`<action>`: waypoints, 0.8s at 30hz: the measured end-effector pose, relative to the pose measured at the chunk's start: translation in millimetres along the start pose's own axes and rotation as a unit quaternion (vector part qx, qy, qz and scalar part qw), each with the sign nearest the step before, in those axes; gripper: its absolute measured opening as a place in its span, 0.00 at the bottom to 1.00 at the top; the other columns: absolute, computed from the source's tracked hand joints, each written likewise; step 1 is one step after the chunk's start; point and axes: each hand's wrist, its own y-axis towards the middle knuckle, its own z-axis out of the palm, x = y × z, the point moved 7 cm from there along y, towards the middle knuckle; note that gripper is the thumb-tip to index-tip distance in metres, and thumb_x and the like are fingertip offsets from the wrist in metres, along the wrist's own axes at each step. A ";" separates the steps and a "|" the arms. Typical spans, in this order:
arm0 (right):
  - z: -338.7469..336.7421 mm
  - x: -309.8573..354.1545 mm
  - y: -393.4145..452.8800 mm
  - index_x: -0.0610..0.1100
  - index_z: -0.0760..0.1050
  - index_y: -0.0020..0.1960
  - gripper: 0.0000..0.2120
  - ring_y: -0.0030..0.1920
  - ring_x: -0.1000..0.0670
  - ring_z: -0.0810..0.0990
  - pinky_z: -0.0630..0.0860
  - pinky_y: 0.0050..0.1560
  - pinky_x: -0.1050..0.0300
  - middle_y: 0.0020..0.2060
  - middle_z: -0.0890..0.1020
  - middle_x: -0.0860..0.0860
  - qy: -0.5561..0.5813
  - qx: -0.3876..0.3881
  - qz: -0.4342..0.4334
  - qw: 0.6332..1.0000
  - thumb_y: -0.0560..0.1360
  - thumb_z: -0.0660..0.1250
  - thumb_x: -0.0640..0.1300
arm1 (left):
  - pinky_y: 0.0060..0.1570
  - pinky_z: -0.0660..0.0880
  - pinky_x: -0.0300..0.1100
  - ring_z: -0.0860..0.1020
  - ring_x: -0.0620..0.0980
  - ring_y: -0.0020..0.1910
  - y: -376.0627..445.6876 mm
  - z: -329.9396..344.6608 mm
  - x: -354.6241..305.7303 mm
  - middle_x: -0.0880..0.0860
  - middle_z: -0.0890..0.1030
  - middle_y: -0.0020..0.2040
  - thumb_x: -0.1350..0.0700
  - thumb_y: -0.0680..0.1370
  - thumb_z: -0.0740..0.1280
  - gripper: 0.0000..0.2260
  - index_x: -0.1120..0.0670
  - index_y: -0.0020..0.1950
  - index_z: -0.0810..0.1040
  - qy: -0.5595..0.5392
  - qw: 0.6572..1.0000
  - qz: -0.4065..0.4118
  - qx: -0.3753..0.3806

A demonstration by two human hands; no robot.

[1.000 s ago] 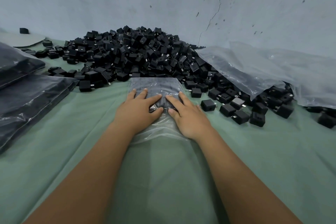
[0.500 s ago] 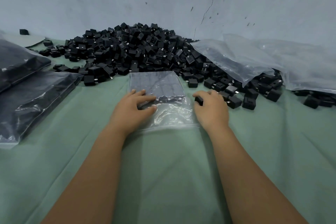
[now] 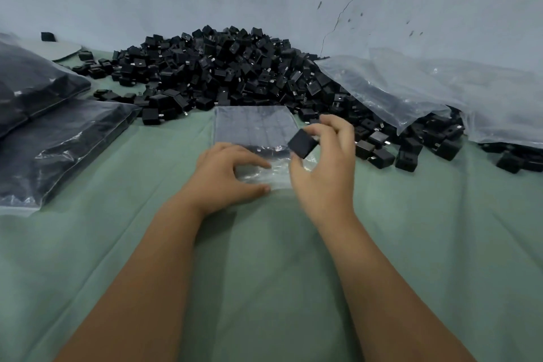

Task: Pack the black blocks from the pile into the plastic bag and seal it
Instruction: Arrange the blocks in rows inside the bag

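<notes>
Head view looks down at a green-covered surface point(image 3: 264, 273) where a clear plastic bag point(image 3: 252, 129) lies flat, its far part already lined with dark blocks, its near open end empty and crinkled. The left hand point(image 3: 223, 179) rests on that near end, thumb and forefinger spread around the mouth, holding nothing closed. The right hand point(image 3: 326, 161) pinches 1 black block point(image 3: 302, 144) between thumb and fingertips, raised just above the bag's right side. Behind, the pile of black blocks point(image 3: 235, 73) spreads against the wall, touching the bag's far edge.

The block looks rigid, small and probably light, with smooth faces; a pinch across 2 opposite faces should hold it. The bag is thin, limp and likely slippery, so its mouth needs pinning or lifting at the lip.

Glare on the film hides whether the mouth is actually parted, and the count of blocks inside is unclear. Filled bags point(image 3: 53, 138) at left are cut off by the frame.
</notes>
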 end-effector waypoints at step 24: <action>26.7 28.9 -19.2 0.44 0.69 0.42 0.10 0.37 0.50 0.69 0.65 0.44 0.55 0.34 0.74 0.54 -0.092 0.150 -0.097 0.980 0.66 0.65 0.49 | 0.47 0.74 0.46 0.79 0.54 0.39 -2.4 -6.7 19.8 0.58 0.83 0.39 0.64 0.74 0.72 0.04 0.58 0.39 0.83 -0.335 0.931 -0.138 -0.048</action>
